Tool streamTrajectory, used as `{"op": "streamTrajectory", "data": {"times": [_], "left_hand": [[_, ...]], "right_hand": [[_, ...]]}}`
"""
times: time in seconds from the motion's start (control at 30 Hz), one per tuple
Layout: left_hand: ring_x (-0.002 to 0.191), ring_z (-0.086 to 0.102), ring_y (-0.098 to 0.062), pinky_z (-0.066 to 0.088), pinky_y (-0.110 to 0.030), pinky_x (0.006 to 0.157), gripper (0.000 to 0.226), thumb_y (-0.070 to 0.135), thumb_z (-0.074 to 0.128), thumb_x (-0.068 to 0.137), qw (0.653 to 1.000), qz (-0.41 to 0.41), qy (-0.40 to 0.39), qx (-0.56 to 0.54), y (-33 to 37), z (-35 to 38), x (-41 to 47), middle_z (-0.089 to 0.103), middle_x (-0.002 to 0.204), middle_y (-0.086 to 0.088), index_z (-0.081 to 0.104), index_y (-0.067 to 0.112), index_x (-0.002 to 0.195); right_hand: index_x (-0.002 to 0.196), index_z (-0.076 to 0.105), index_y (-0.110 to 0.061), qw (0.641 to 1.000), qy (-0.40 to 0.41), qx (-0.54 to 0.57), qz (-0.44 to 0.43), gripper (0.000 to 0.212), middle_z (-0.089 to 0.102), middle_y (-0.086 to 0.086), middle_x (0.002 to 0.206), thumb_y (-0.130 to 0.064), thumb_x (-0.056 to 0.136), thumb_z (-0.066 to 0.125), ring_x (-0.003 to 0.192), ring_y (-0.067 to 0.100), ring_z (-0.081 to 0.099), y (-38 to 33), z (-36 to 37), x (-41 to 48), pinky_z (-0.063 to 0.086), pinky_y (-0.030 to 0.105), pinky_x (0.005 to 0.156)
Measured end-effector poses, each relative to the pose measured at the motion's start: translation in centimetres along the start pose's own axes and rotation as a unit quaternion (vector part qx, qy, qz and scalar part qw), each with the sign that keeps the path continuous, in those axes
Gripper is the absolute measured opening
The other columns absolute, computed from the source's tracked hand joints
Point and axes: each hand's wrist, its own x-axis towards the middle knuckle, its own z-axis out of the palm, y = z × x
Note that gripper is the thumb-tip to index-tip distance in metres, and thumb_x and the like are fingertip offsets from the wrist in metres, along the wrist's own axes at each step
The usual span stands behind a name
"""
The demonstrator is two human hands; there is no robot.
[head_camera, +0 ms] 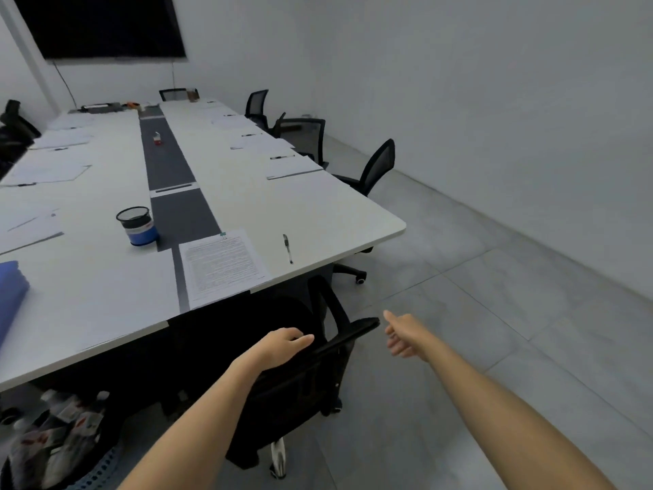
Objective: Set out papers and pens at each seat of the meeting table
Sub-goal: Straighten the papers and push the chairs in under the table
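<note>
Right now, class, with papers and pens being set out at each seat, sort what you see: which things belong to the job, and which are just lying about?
Part of the job:
clipped paper at the near seat
pen beside it
paper and pen sets along the table sides
near chair, left hand resting on it

Just lying about:
mesh pen cup
blue folder
small carton
wall screen

Blue folder (pixel 10 295): cut off by left edge.
Right hand (pixel 403 335): fingers blurred — grip unclear.
Far papers (pixel 226 120): too small to read.

left hand (pixel 282 348) palm down, right hand (pixel 403 335) loosely curled
</note>
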Motion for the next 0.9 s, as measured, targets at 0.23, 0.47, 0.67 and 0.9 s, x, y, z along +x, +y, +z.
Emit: {"op": "streamTrajectory", "data": {"times": [0.23,0.47,0.67,0.9], "left_hand": [[0.119,0.052,-0.021,0.041,-0.03,0.097,0.043,0.036,0.048,0.096,0.995,0.036,0.087,0.034,9.4,3.9,4.1,0.055,0.131,-0.005,0.051,0.013,0.131],[0.119,0.053,-0.021,0.046,-0.032,0.097,0.044,0.033,0.048,0.096,0.988,-0.001,0.147,0.052,10.9,4.2,9.1,0.054,0.134,-0.005,0.048,0.013,0.136],[0.105,0.058,-0.024,0.052,-0.038,0.085,0.041,0.032,0.045,0.096,0.978,-0.054,0.198,0.041,10.9,3.0,14.1,0.055,0.129,-0.007,0.051,0.015,0.132],[0.129,0.038,-0.026,0.041,-0.036,0.098,0.04,0.026,0.039,0.097,0.967,-0.113,0.223,0.052,7.7,-0.7,21.7,0.041,0.143,-0.007,0.048,0.013,0.134]], "right_hand": [[0.091,0.049,-0.009,0.999,0.03,0.006,-0.022,0.035,0.044,0.002,0.069,-0.039,0.1,0.034,0.057,0.013,0.038,2.6,-8.8,1.8,0.03,0.023,0.053],[0.093,0.05,-0.011,0.999,0.014,-0.008,-0.03,0.034,0.042,0.0,0.069,-0.04,0.099,0.034,0.059,0.012,0.038,3.2,-11.9,5.3,0.031,0.023,0.055],[0.097,0.055,-0.011,0.998,-0.003,-0.046,-0.049,0.034,0.042,0.001,0.073,-0.038,0.099,0.035,0.071,0.017,0.043,1.1,-13.2,9.9,0.034,0.026,0.06],[0.061,0.034,-0.016,0.981,-0.05,-0.122,-0.139,0.042,0.025,-0.001,0.06,-0.032,0.098,0.041,0.051,0.012,0.024,-5.7,-10.3,20.4,0.019,0.028,0.051]]}}
